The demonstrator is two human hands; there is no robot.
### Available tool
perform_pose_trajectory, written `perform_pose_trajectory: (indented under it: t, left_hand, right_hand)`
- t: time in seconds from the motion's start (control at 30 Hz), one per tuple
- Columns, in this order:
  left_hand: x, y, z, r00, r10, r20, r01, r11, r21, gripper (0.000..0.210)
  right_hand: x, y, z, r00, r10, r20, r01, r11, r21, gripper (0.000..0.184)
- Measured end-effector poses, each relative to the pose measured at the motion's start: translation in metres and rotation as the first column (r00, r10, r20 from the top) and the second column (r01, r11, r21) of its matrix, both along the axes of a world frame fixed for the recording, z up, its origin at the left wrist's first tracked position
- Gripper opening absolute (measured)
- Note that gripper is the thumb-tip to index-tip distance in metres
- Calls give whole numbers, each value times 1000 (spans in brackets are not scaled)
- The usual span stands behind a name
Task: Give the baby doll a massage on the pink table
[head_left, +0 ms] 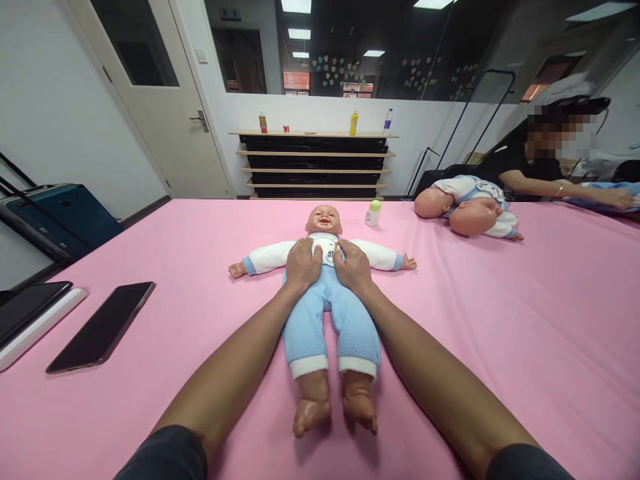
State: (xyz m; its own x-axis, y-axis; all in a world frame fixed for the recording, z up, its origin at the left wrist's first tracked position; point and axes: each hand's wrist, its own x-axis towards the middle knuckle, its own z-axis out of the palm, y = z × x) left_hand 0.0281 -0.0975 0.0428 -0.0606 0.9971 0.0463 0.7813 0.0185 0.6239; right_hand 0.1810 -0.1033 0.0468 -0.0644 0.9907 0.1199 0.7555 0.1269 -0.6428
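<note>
A baby doll (325, 333) lies on its back on the pink table cover, head away from me and arms stretched out sideways. It wears a white top and light blue trousers. My left hand (303, 263) grips the left side of its torso, thumb on the front of the chest. On the opposite side my right hand (353, 265) grips the torso in the same way. Both thumbs rest near the printed face on the top, and the other fingers are partly hidden. A small bottle with a green cap (373, 213) stands beyond the doll's right-hand arm.
Two more dolls (473, 207) lie together at the far right, near a person in black (530, 157) reaching rightward. A dark phone (103, 327) lies at left, beside another dark device (33, 310) on a white box. A shelf (315, 167) stands beyond the pink table cover (500, 320).
</note>
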Motion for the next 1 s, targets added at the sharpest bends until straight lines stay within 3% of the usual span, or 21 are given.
perform_pose_trajectory:
  t: [0.13,0.2,0.3,0.37,0.53,0.83,0.93,1.0]
  left_hand:
    - [-1,-1,1,999,40,1,-40,999,30,38]
    - [-1,-3,4,999,43,29,-45,995,89,38]
    - [-3,-8,10,996,-42,83,25,979,202,35]
    - [-3,-10,14,986,-125,106,101,973,209,30]
    - [-2,-8,14,971,-193,143,176,977,124,29]
    - [-1,-3,3,996,-63,65,60,997,42,31]
    - [-1,-1,13,998,11,55,-14,998,66,27]
    - [1,2,32,996,70,58,-77,987,137,22]
  right_hand:
    - [0,-1,1,999,-47,6,47,999,16,33]
    - [0,-2,1,999,-29,-25,31,996,86,34]
    - [1,-3,3,986,147,-77,-125,963,240,34]
    - [1,-3,3,961,263,-87,-229,931,284,32]
    - [1,0,-1,956,278,-97,-253,944,210,30]
    - [1,1,-7,985,156,-79,-150,985,83,35]
    - [1,1,-5,985,152,-77,-146,986,80,35]
    - [1,0,-4,985,153,-80,-147,986,79,35]
